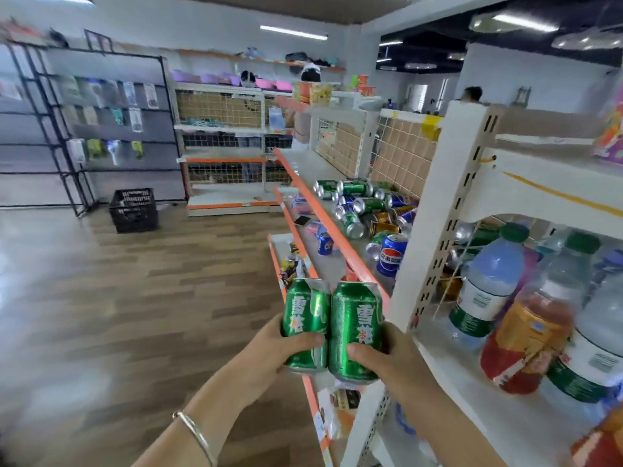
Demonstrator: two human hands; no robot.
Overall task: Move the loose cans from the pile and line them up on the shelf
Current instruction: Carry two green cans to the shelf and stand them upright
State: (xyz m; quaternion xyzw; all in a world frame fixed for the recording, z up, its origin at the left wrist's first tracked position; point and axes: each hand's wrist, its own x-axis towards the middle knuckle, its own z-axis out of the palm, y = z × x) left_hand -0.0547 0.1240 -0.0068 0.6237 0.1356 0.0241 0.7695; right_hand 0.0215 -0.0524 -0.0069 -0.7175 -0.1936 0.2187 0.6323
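Observation:
My left hand (276, 348) grips a green can (305, 318) and my right hand (387, 355) grips a second green can (354, 326). Both cans stand upright and touch side by side, held in front of the shelf's orange edge. Further along the grey shelf (310, 166) lies a pile of loose cans (364, 203), green, blue and gold, most on their sides. A blue can (391, 254) stands upright at the near end of the pile.
A white upright post (448, 203) separates the can shelf from a bay of water and juice bottles (526, 308) on the right. Lower shelves hold a blue can (325, 243) and packets. A black crate (134, 210) sits on the wooden floor.

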